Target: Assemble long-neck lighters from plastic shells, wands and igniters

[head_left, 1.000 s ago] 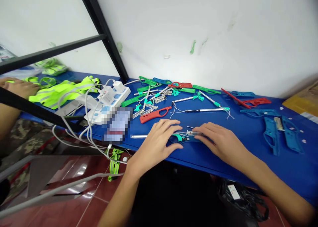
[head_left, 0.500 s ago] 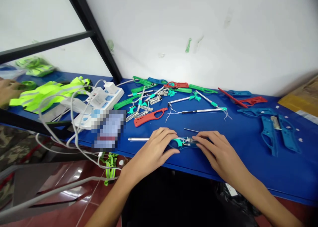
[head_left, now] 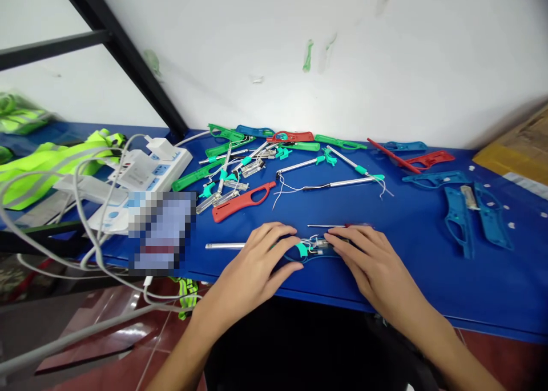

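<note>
A partly open long-nosed lighter lies low on the blue tabletop (head_left: 398, 220), its metal tube (head_left: 223, 246) pointing left. My left hand (head_left: 257, 260) is closed over its front part, fingers bent beside the turquoise trigger (head_left: 302, 249). White wires and a small clear tank (head_left: 321, 243) show between my hands. The fingertips of my right hand (head_left: 377, 260) rest on the tank end, covering much of it. Under these parts I see the edge of a blue handle shell (head_left: 314, 258). Just behind lies a thin screwdriver (head_left: 319, 226), its handle partly hidden by my right hand.
Several lighter innards, with a red handle shell (head_left: 244, 203) in front, lie toward the back. More blue shells (head_left: 460, 220) sit right, near a cardboard box (head_left: 514, 145). At left are a power strip (head_left: 171, 171), cables, a phone (head_left: 165, 231) and yellow reflective straps (head_left: 64, 165).
The view has shifted to the right, and the other person's hand at the far left has gone out of sight. My hands stay on the lighter with little change.
</note>
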Motion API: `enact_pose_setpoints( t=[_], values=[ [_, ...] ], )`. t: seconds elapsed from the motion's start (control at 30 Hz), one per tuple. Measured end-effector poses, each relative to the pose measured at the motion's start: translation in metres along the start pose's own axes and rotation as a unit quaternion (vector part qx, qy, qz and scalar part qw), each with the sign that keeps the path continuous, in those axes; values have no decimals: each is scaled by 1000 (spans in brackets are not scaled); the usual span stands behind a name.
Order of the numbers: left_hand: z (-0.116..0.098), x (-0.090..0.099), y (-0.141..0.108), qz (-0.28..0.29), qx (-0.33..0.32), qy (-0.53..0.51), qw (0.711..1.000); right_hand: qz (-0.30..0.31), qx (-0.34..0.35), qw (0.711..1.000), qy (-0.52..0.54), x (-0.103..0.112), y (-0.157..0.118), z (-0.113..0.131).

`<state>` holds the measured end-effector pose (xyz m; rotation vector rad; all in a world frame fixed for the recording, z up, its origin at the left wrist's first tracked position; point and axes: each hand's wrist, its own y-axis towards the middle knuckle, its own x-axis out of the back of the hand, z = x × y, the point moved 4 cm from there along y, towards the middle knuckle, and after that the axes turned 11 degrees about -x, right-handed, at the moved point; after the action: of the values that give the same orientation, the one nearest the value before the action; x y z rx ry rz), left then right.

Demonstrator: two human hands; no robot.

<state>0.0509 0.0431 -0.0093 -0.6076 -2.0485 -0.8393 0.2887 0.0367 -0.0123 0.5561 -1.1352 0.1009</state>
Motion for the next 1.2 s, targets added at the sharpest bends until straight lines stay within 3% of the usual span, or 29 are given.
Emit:
enact_pose_setpoints(
  t=[0.33,0.73,1.2],
  values=[
    [0,-1,0,30,10,10,999,-19,40,999,-17,6,-3,17],
    [2,0,1,36,9,-3,999,23,62,998,-7,2,-6,21],
    [7,-2,-3,-1,26,-49,998,-1,88,994,-59,-1,-8,26]
  ],
)
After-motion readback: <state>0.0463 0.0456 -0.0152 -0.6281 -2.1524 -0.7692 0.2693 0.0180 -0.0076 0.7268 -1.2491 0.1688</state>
